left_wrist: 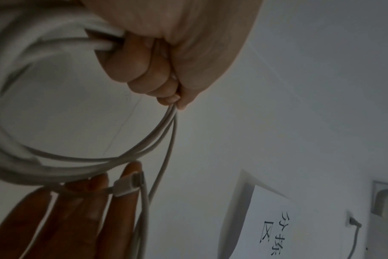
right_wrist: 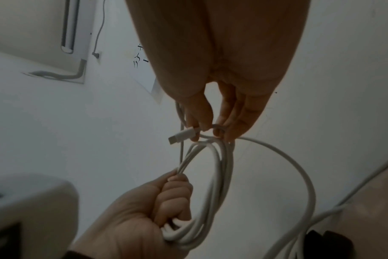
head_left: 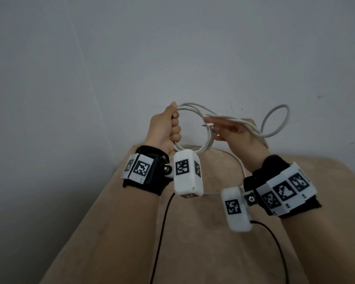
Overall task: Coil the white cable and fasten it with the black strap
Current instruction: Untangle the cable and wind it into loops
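Observation:
My left hand [head_left: 173, 128] grips one side of the coiled white cable [head_left: 208, 138] in a fist, raised in front of the wall. From the left wrist view the coil [left_wrist: 78, 159] runs out of the fist [left_wrist: 144, 66]. My right hand [head_left: 232, 130] pinches the cable just behind its plug [head_left: 207, 125], thumb and fingers [right_wrist: 230, 128] meeting at the coil's other side. A loose loop [head_left: 275, 119] swings out to the right. A black object [right_wrist: 328, 243] sits low beside the trailing cable; whether it is the strap I cannot tell.
A beige padded surface [head_left: 193, 242] lies below my forearms, against a grey wall [head_left: 172, 48]. Black camera leads [head_left: 162, 232] hang from my wrists. On the wall are a paper sign [left_wrist: 266, 219], a socket with a plug [left_wrist: 352, 222] and an air conditioner [right_wrist: 33, 35].

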### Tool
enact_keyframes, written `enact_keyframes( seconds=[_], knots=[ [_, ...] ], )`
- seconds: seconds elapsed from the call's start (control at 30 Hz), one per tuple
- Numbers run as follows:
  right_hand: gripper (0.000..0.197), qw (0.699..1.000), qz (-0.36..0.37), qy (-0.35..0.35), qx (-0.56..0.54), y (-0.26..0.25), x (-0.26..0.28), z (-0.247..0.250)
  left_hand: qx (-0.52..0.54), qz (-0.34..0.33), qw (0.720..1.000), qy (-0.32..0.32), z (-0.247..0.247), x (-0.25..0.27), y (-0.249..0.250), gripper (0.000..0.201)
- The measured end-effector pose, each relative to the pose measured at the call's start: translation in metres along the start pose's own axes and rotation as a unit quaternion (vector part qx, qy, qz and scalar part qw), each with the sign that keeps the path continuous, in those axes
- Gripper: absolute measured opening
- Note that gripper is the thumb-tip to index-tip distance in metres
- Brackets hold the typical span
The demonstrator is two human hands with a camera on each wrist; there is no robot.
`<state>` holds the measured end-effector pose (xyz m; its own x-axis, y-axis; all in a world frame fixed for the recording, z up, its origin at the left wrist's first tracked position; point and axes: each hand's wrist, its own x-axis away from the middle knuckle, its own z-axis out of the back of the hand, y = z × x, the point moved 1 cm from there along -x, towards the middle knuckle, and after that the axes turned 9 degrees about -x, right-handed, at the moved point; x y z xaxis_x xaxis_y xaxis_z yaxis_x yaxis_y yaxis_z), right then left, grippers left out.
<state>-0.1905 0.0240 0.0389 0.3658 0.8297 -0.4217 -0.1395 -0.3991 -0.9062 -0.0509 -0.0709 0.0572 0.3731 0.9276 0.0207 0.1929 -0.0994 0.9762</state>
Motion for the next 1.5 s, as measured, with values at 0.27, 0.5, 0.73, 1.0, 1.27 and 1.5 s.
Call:
enact_keyframes(
  seconds=[0.27,0.5,0.73,1.0,1.27,1.5],
  knots=[
    [0.024,0.992,-0.034,0.035,-0.118,0.011,0.001,-0.002,-0.047,-0.027,0.997,-0.06,-0.005,0.004,0.003,0.038],
    [0.006,0.973,-0.069,0.077,-0.208,0.011,0.002,0.0,-0.061,-0.047,0.993,-0.084,-0.006,0.006,0.004,0.038],
    [0.006,0.981,-0.038,0.072,-0.176,0.013,0.0,0.002,-0.074,-0.019,0.987,-0.139,-0.002,0.007,0.006,0.036],
    [0.01,0.981,-0.088,0.046,-0.169,0.011,-0.001,0.006,-0.094,0.063,0.978,-0.177,0.004,0.009,0.004,0.038],
    [0.015,0.986,-0.102,-0.032,-0.126,0.008,0.001,0.011,-0.259,0.038,0.938,-0.226,0.005,0.014,0.002,0.04],
    [0.023,0.987,-0.109,-0.037,-0.11,0.01,0.001,0.008,-0.303,-0.035,0.927,-0.219,0.001,0.01,-0.002,0.035]
  ],
)
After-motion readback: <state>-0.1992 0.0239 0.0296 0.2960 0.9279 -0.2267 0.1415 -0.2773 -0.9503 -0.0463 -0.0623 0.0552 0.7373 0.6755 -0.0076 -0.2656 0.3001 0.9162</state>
